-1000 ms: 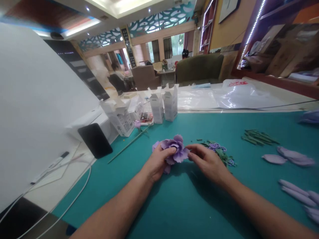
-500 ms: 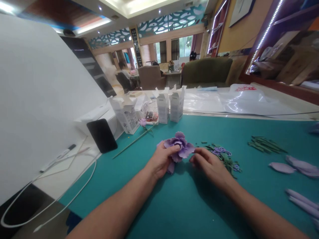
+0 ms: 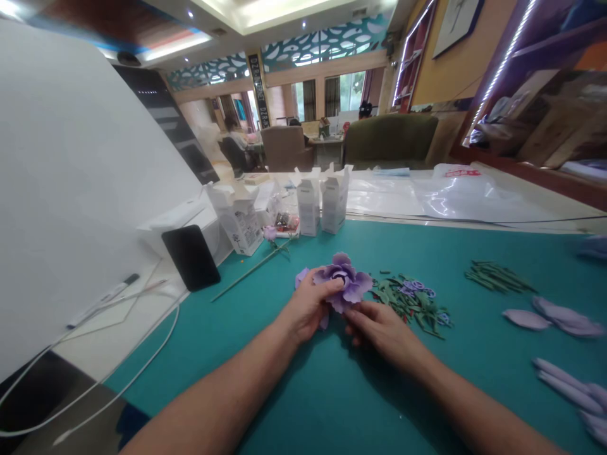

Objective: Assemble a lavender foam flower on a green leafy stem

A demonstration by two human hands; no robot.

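A purple artificial flower [image 3: 355, 285] with ruffled petals and a dark ring at its centre is in my left hand [image 3: 310, 306]. The left thumb presses on the flower's middle while the fingers curl beneath it. My right hand [image 3: 379, 328] is closed at the flower's lower edge, thumb and fingers pinching by a petal; the fingertips are partly hidden. More purple petal material [image 3: 301, 277] shows behind the left hand. Just right of the flower lies a pile of small green leaf-like pieces [image 3: 417, 309], with purple curled rings [image 3: 417, 288] on it.
On the green mat [image 3: 294, 392] lie green sticks [image 3: 497, 277] and pale purple petal bundles [image 3: 566, 316] at right. A stemmed flower [image 3: 251, 272], a black phone [image 3: 191, 258] and white boxes [image 3: 309, 205] stand or lie at left and back. A white cable [image 3: 161, 344] trails at left.
My right hand has moved left and down from the flower's right petal tip to its lower edge, uncovering more of the green pile. The left hand keeps its hold.
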